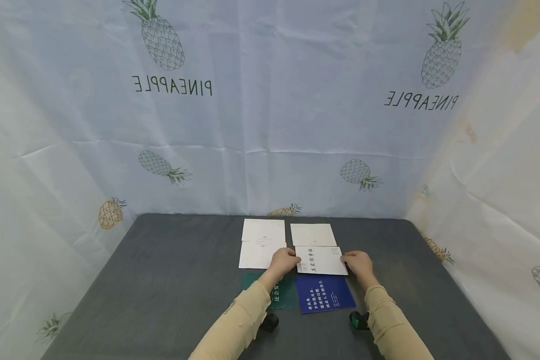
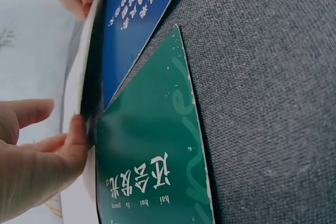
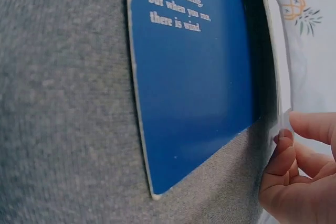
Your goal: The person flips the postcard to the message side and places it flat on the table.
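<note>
Nearside of right hand (image 1: 360, 263) and left hand (image 1: 282, 261): blue card (image 1: 326, 294), green card (image 1: 286, 296). Between hands: white card (image 1: 325, 260), tilted; right hand pinches one end, left fingertip touches the other, thumb apart. Beyond: pale cards (image 1: 313, 234). Judged step: positioning white card; next likely calls for lowering it flat.

Take the dark grey desk (image 1: 162, 270) as your reference. Behind it, you face a pale cloth backdrop (image 1: 261, 115) bearing pineapple prints (image 1: 163, 42) and mirror-reversed "PINEAPPLE" lettering (image 1: 172, 86). Left of the desk, note a whitish left side cloth (image 1: 22, 210); right of it, a matching right side cloth (image 1: 499, 190).
</note>
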Tool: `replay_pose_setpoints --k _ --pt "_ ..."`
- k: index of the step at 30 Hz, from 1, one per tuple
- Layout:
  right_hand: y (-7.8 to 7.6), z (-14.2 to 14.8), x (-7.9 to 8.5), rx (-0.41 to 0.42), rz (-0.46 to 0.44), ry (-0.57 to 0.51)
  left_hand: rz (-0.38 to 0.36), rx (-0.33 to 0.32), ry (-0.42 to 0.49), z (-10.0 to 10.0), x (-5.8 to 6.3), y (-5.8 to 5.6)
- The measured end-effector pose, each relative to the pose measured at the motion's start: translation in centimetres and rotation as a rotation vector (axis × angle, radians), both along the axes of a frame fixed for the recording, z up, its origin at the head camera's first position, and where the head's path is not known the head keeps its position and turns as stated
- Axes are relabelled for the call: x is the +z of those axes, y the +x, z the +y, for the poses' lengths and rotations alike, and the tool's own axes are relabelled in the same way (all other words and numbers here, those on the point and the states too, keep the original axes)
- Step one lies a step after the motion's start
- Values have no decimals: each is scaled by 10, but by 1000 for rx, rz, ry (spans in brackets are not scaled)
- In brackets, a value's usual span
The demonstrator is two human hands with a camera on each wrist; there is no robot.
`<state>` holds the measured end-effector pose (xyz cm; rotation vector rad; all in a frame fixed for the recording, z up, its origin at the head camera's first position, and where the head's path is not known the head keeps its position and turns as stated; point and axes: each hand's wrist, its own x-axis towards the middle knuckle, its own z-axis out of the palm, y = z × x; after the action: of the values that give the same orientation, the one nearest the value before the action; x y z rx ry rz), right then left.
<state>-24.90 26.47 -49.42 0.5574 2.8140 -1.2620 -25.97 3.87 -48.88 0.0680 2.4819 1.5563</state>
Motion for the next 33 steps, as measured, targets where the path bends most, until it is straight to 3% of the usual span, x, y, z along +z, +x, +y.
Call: replay_pose_setpoints --k 7,11,22,29,33 --pt "-1 2 3 -5 -18 -66 -11 56 140 0 0 -3" --pt "-3 3 5 -13 -9 -120 13 89 149 0 4 -7" --pt "-7 1 29 -57 115 -374 204 130 153 -4 20 -14" --pt "-1 4 26 -75 145 -411 210 92 158 -9 10 -10" --pt "1 5 19 -36 161 -404 189 79 144 -11 3 -7"
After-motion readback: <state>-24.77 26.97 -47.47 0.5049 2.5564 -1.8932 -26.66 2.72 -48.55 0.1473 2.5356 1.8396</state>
